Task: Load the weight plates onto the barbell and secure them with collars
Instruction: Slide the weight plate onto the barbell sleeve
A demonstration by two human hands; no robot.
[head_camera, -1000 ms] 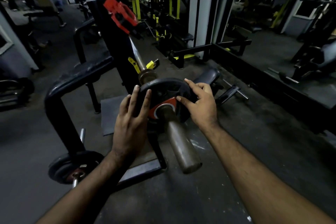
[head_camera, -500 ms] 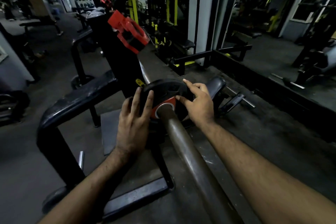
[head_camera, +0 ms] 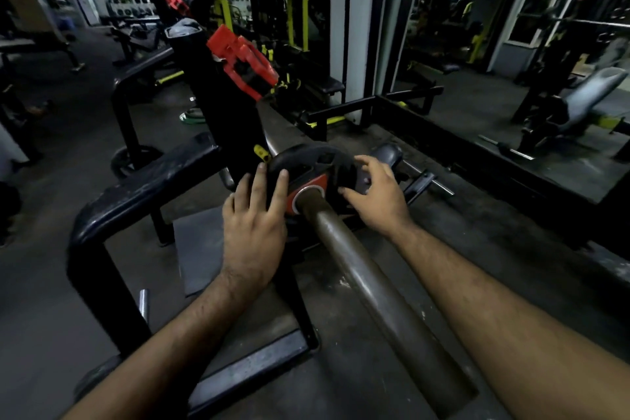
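Note:
A black weight plate (head_camera: pixel 315 160) with a red hub sits on the brown barbell sleeve (head_camera: pixel 368 286), which runs from the plate toward the lower right. My left hand (head_camera: pixel 254 228) presses flat on the plate's left face, fingers spread. My right hand (head_camera: pixel 376 196) holds the plate's right rim with thumb and fingertips. A red collar (head_camera: pixel 243 61) rests on top of the black rack upright (head_camera: pixel 218 106), above and behind the plate. The bar's shaft beyond the plate is mostly hidden.
A black curved rack arm (head_camera: pixel 143 194) crosses to the left of my hands. Another plate (head_camera: pixel 131 160) stands on the floor at left. A grey mat (head_camera: pixel 201 249) lies under the rack. Benches and machines fill the back and right side.
Both hands have pushed the plate farther along the sleeve toward the rack. More bare sleeve now shows in front of the plate, and my view has moved closer and lower.

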